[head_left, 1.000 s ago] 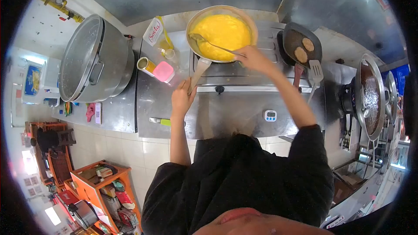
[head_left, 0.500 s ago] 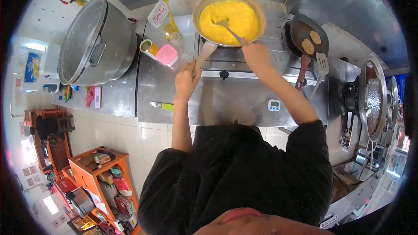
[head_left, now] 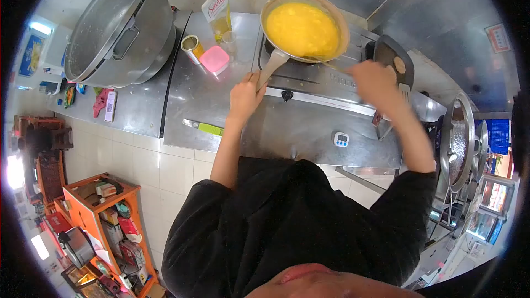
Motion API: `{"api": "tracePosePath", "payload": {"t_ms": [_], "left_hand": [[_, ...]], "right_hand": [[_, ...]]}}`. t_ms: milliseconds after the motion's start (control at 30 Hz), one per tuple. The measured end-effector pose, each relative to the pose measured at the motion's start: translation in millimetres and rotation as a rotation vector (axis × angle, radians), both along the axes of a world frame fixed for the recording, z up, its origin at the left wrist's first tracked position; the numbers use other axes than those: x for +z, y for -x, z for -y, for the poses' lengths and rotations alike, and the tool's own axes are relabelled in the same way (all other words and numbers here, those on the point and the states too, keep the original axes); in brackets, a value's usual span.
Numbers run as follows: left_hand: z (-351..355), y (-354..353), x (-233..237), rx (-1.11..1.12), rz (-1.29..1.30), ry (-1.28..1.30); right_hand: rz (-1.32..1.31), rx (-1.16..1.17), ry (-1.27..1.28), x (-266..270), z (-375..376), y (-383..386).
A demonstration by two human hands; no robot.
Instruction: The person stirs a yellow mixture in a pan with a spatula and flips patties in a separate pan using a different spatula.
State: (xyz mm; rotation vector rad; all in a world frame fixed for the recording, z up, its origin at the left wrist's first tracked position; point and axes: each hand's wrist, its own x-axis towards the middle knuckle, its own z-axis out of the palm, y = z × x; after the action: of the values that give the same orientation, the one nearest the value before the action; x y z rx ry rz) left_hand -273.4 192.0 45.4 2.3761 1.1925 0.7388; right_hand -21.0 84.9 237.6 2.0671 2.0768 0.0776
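My left hand (head_left: 247, 98) is closed around the pale handle of a frying pan (head_left: 342, 33) on the stove. Soft yellow egg mixture (head_left: 302, 28) covers the pan's base. In my right hand (head_left: 372, 83), blurred by motion, is the handle of a metal fork (head_left: 326, 63); its head lies at the pan's near right rim and its tines are not clear. Just beyond that hand sits a dark square pan (head_left: 386, 49) holding browned patties (head_left: 399, 66). My right hand and forearm partly cover this pan and the slotted turner (head_left: 404, 91).
Left of the stove stand an oil pouch (head_left: 219, 14), an open can (head_left: 192, 48), a clear cup (head_left: 228, 38) and a pink-lidded container (head_left: 215, 59). Nearer me lie a green-handled knife (head_left: 210, 129) and a timer (head_left: 341, 139). A large pot (head_left: 149, 44) is far left.
My right hand has moved right and nearer me, drawing the fork from the middle of the egg to the pan's rim. My left hand keeps its grip; the whole view has shifted somewhat.
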Motion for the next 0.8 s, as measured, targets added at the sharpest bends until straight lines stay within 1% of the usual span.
{"api": "tracePosePath", "payload": {"t_ms": [33, 67, 100, 133, 167, 233, 267, 333, 400, 433, 467, 500, 533, 567, 600, 667, 700, 767, 800], "left_hand": [[0, 0, -1, 0.004, 0.012, 0.000], [0, 2, -2, -0.003, 0.017, 0.006], [-1, 3, -3, -0.009, 0.021, 0.011], [-1, 3, -2, 0.002, 0.028, 0.012], [0, 4, -2, -0.003, 0.026, 0.017], [-2, 6, -3, 0.002, 0.024, 0.017], [-3, 6, -7, -0.019, 0.055, -0.007], [-4, 6, -13, -0.029, 0.078, -0.017], [-3, 5, -13, -0.002, 0.046, 0.032], [-4, 5, -11, 0.013, 0.028, 0.071], [-4, 5, -11, 0.005, -0.006, 0.050], [-5, 6, -12, -0.006, -0.039, 0.028], [-3, 5, -17, 0.026, 0.048, -0.013], [-3, 6, -21, 0.044, 0.136, -0.058], [-6, 8, -21, 0.083, 0.133, -0.064], [-4, 6, -18, 0.045, 0.075, -0.022], [-3, 5, -16, 0.055, 0.084, -0.030], [-1, 4, -16, 0.068, 0.039, 0.071], [2, 3, -13, 0.046, 0.044, 0.053]], "right_hand": [[0.057, -0.092, 0.022, -38, -9, 13], [0.038, -0.127, -0.068, -46, -11, 46], [0.040, -0.165, -0.112, -65, -23, 62], [0.039, -0.201, -0.155, -87, -33, 70], [0.042, -0.189, -0.151, -103, -46, 70], [-0.045, -0.310, -0.334, -123, -80, 67], [-0.047, -0.298, -0.334, -128, -90, 63], [0.055, -0.196, -0.413, -134, -108, 51], [0.103, -0.017, -0.548, -172, -119, 18], [0.055, 0.062, -0.546, -168, -117, 13], [0.077, 0.111, -0.468, -171, -115, -2], [0.012, 0.069, -0.408, -148, -105, 12], [0.045, 0.025, -0.249, -115, -91, 26], [0.137, 0.023, -0.139, -120, -87, 11], [0.160, 0.046, -0.095, -106, -73, 19], [0.195, 0.073, -0.051, -69, -54, 21], [0.186, 0.077, -0.006, -55, -45, 16], [0.184, 0.057, 0.039, -31, -32, -6], [-0.078, 0.053, 0.045, -21, -32, -29]]}}
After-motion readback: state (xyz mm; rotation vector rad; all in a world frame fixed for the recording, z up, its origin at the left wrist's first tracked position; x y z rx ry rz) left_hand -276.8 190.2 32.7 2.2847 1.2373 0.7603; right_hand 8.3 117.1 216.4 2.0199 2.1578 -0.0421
